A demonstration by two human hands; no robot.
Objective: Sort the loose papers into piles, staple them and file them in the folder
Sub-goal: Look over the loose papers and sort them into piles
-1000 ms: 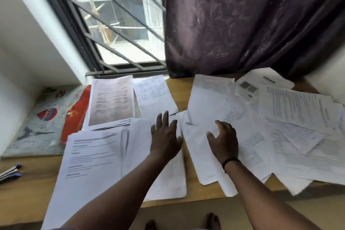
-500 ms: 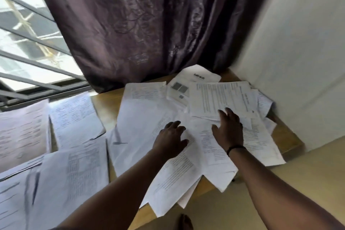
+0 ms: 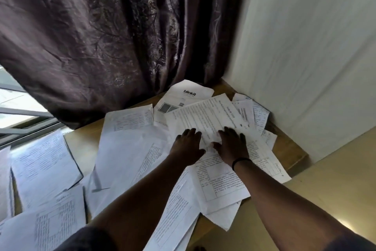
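Wooden desk (image 3: pixel 284 145), corner by wall (image 3: pixel 305 47) and dark curtain (image 3: pixel 101 37). Loose papers (image 3: pixel 126 149) were heaped overlapping at the far right; one printed sheet (image 3: pixel 205 116) lay uppermost, long axis running left to right. Left hand (image 3: pixel 188 149) and right hand (image 3: pixel 231 146) were laid flat on its near edge, fingers straight, nothing gripped. Sorted sheets (image 3: pixel 44 167) were noted at left.

"blinkit" on the white sheet (image 3: pixel 190 92) by the curtain.

The one camera sits on my head, looking forward and down. It faces the bench (image 3: pixel 289 145) corner by the curtain (image 3: pixel 101 37), close over my forearms.
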